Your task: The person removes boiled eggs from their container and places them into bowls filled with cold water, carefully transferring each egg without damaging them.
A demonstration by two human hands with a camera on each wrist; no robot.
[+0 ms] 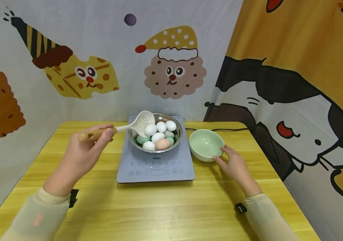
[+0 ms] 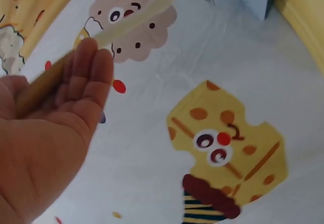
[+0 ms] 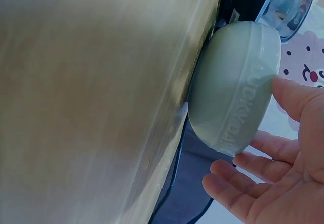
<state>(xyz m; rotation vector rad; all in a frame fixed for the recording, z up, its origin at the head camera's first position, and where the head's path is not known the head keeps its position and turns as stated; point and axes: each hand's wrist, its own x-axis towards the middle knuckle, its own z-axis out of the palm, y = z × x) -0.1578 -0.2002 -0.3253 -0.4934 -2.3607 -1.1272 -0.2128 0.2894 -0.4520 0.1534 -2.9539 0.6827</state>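
Observation:
My left hand [image 1: 82,155] grips the wooden handle [image 1: 94,134] of a white skimmer [image 1: 144,121], whose perforated head is over the left side of a steel bowl [image 1: 131,142]. In that bowl lie several eggs: white ones, a few pale green ones and a brownish-pink egg [image 1: 162,144]. One white egg [image 1: 151,130] overlaps the skimmer's lower edge in the head view. To the right, my right hand [image 1: 234,165] holds the side of a light green bowl [image 1: 205,144], thumb and fingers apart along its wall. Raised lettering marks this bowl's outside [image 3: 238,92] in the right wrist view.
Under the steel bowl is a flat Haier induction cooker [image 1: 156,172] with a touch panel. Its black cord [image 1: 231,129] runs right along the back of the wooden table [image 1: 156,211]. A cartoon-printed cloth [image 1: 99,20] hangs behind the table.

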